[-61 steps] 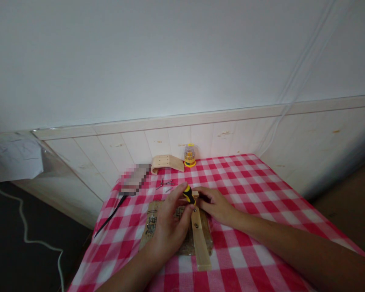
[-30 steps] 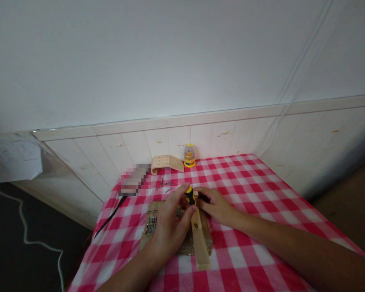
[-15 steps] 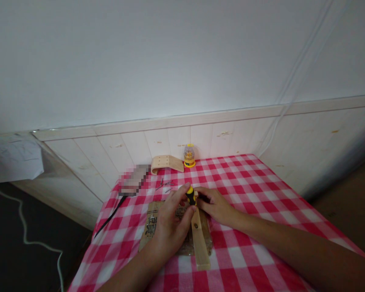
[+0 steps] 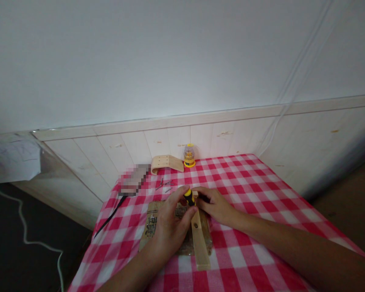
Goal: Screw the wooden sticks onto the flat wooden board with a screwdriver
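My left hand (image 4: 172,219) is closed round a screwdriver (image 4: 190,197) with a yellow and black handle. It stands a little tilted over a narrow wooden bar (image 4: 200,245), and its tip is hidden. A dark hole or screw head shows in the bar nearer to me. My right hand (image 4: 216,206) grips the far end of the bar from the right, fingers curled round it. Beneath the bar lies a brown printed package (image 4: 152,221) wrapped in clear plastic.
Several loose screws (image 4: 164,183) lie beyond my left hand. A bent plywood piece (image 4: 167,162) with small holes and a clear bit-set case (image 4: 189,156) stand by the wall. A blurred-out object (image 4: 134,180) with a black cable sits left on the checked tablecloth (image 4: 246,190).
The screwdriver handle has tipped slightly to the left, and my left fingers have shifted a little with it. My right hand stays where it was on the bar.
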`<state>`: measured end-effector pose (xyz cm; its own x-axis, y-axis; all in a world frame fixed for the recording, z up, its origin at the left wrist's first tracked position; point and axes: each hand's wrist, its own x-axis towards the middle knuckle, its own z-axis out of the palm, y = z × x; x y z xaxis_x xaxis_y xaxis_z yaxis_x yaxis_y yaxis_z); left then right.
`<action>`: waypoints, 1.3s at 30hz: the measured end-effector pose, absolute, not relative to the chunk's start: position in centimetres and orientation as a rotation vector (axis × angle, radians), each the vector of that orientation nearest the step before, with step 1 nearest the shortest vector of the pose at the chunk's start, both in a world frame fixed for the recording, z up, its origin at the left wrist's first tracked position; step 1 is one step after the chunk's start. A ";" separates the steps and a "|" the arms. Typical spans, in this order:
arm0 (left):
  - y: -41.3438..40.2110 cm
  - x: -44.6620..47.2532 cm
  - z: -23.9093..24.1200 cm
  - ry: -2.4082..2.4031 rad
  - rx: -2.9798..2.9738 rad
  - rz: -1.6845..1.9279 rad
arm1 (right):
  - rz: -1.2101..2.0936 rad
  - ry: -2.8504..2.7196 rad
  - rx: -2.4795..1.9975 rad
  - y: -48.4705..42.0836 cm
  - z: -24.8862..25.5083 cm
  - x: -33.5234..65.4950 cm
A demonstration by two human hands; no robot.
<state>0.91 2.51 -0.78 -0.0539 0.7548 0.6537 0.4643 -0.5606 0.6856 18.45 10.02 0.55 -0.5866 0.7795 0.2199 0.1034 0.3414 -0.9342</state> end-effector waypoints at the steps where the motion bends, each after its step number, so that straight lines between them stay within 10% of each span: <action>1: 2.5 0.9 -0.9 1.313 1.957 1.644 | 1.278 -1.928 -0.774 10.0 0.5 18.4; 39: 2.1 0.8 -0.1 1.253 1.976 1.522 | 1.258 -1.941 -0.760 9.9 0.7 18.5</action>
